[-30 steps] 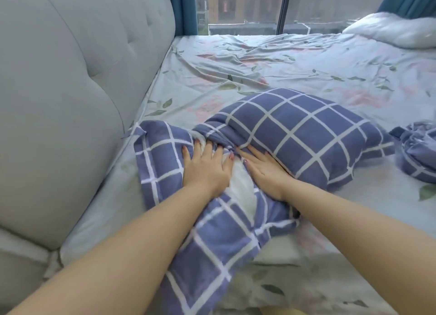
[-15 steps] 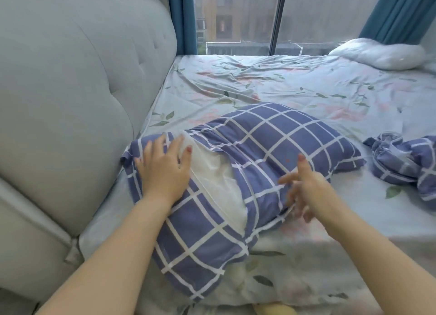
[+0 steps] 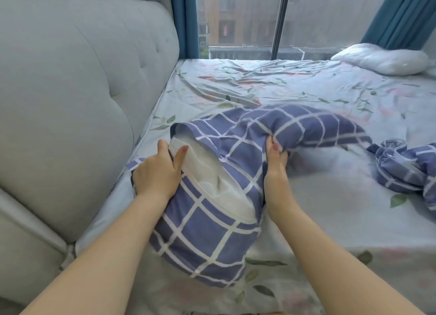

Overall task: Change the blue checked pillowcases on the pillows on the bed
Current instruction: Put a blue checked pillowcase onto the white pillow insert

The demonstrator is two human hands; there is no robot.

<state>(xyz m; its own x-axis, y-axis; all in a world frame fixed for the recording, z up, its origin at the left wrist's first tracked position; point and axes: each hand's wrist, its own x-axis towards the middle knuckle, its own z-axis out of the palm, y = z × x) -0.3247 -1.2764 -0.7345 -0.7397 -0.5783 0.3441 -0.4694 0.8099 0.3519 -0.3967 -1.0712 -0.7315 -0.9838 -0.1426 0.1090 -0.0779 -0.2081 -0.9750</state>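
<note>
A blue checked pillowcase point(image 3: 212, 234) lies on the bed in front of me, its mouth gaping. The white pillow point(image 3: 207, 171) shows through the opening. My left hand point(image 3: 158, 173) grips the white pillow's end at the mouth, thumb on top. My right hand point(image 3: 276, 159) pinches a fold of the case near its middle and holds it raised; the far end of the case hangs limp and flattened toward the right.
A second blue checked pillowcase point(image 3: 408, 168) lies crumpled at the right. A bare white pillow point(image 3: 382, 58) rests at the far right of the floral sheet point(image 3: 283, 86). The grey padded headboard point(image 3: 77, 83) stands close on the left; a window lies beyond.
My left hand has shifted from the case's flap onto the white pillow's end. My right hand, free half a second ago, now pinches the case and has lifted it; the far end has gone flat.
</note>
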